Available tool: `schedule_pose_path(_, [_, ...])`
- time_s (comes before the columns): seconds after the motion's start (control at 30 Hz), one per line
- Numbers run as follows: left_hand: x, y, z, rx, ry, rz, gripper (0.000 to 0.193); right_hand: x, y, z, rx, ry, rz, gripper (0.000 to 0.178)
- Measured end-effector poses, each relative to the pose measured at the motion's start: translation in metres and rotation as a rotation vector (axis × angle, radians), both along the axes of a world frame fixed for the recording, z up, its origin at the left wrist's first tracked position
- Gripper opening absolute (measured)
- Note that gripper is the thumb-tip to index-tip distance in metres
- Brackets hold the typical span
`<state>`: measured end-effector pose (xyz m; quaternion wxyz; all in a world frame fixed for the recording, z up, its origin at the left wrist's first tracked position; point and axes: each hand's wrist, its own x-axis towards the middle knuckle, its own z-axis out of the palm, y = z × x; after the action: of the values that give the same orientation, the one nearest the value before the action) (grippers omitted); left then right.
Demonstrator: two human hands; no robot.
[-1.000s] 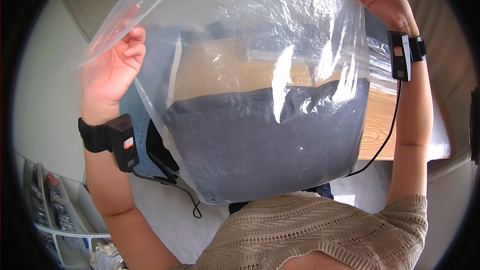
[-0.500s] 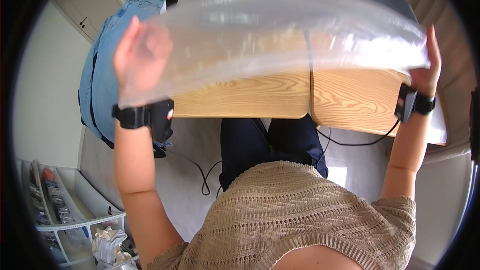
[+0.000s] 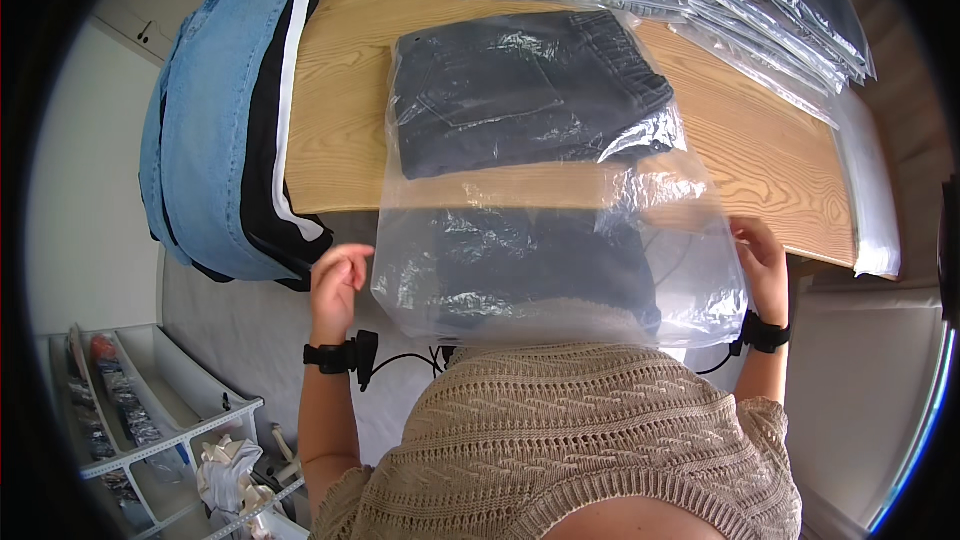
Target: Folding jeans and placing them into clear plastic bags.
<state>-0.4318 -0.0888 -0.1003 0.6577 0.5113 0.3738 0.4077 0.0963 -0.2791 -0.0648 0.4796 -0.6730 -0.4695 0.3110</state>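
Folded dark trousers (image 3: 490, 90) lie in a clear bag (image 3: 555, 185) on the table (image 3: 340, 90), its lower part overhanging the near edge. The left hand (image 3: 340, 275), half-curled, and the right hand (image 3: 764, 258), fingers bent, flank the bag; whether either grips it cannot be told.

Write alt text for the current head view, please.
A clear plastic bag holding a dark folded garment lies on a wooden table, its near end extending past the edge between the left hand and the right hand. Light-blue denim and black clothing lie at left; bagged dark garments are stacked far right.
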Motion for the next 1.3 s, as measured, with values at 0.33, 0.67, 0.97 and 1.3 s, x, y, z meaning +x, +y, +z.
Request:
schedule_pose_path(0.33, [0.053, 0.072, 0.014, 1.638, 0.939, -0.188, 0.057, -0.020, 0.086, 0.035, 0.039, -1.347, 0.464, 0.086])
schedule_pose_path(0.67, [0.075, 0.080, 0.025, 1.724, 0.937, -0.527, 0.036, -0.008, 0.116, 0.036, 0.102, -1.476, 0.900, 0.062])
schedule_pose_path(0.97, [0.083, 0.099, 0.018, 0.578, 0.472, -0.400, 0.055, 0.006, 0.138, 0.030, -0.075, -0.425, 0.812, 0.042])
schedule_pose_path(1.3, [0.074, 0.105, 0.039, -0.571, 0.055, -0.336, 0.069, 0.037, 0.144, -0.001, -0.198, 0.400, 0.464, 0.032])
